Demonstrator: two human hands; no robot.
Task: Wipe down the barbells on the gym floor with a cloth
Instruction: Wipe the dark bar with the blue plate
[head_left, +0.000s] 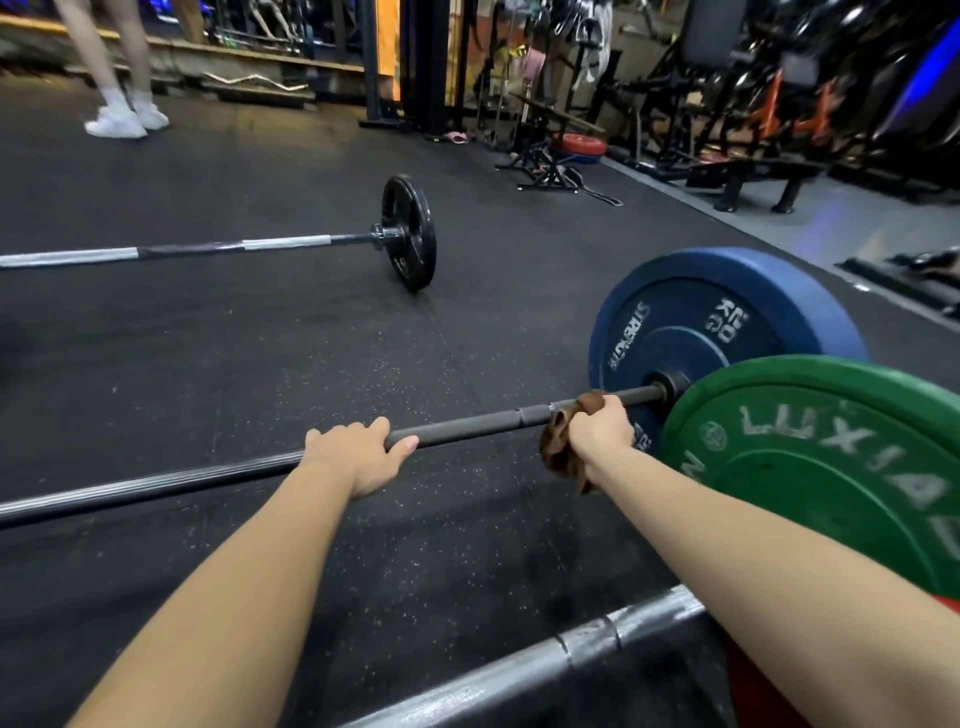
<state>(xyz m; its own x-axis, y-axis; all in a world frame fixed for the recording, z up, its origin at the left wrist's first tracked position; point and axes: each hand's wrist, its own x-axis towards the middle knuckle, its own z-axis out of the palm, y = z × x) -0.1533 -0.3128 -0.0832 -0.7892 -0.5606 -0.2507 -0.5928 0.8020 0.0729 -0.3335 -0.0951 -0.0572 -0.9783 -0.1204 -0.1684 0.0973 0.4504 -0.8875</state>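
**Hands Clamped on the Middle Barbell**

At 5 o'clock a silver bar (571, 649) runs out of frame, its green plate (831, 467) cut off at the right edge. Beyond it, the left hand (358, 452) curls round the dark barbell (467, 428). The right hand (602, 426), fingers hidden, clamps a brown cloth (558, 452) on the shaft near the blue plate (717, 322). At 10 o'clock lies a third barbell (234, 247), its left end cropped.
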